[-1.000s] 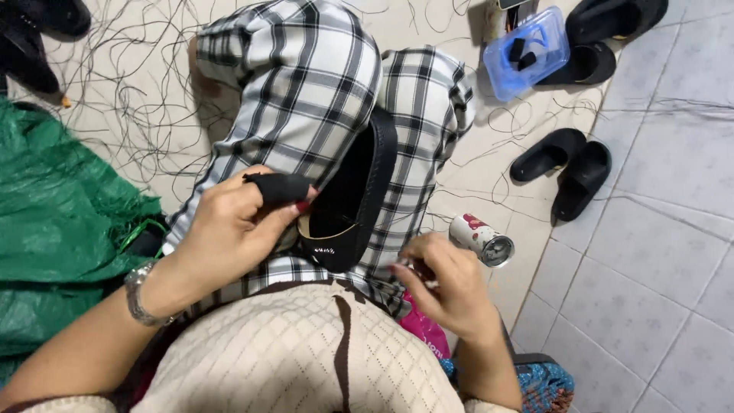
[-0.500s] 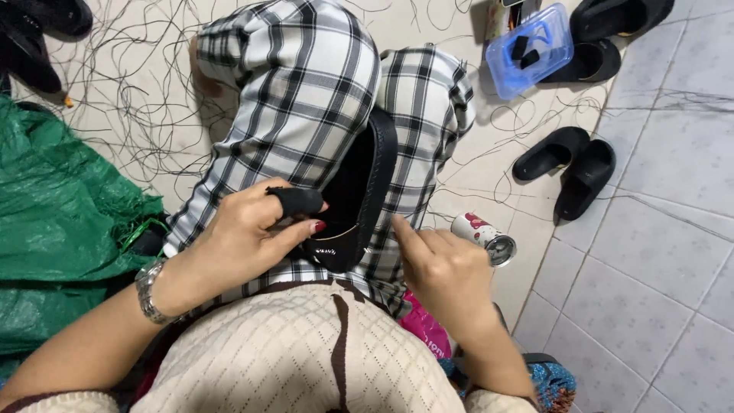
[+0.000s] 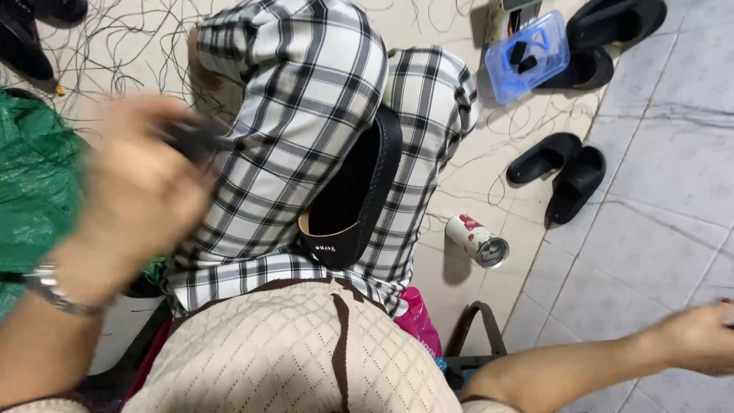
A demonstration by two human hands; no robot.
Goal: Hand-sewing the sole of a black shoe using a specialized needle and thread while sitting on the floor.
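Now my left hand (image 3: 134, 199), blurred at nine o'clock, is closed on a small dark piece (image 3: 195, 138). My right hand (image 3: 699, 336) is at four o'clock; I cannot tell its grip. I judge the black shoe (image 3: 355, 195) between my knees is unfinished.

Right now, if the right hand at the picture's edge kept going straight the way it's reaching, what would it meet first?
Nothing that shows: the right hand points outward over bare grey floor tiles and reaches the right edge of the picture. The black slippers and the tipped can lie off to the side. Its height above the floor is unclear.
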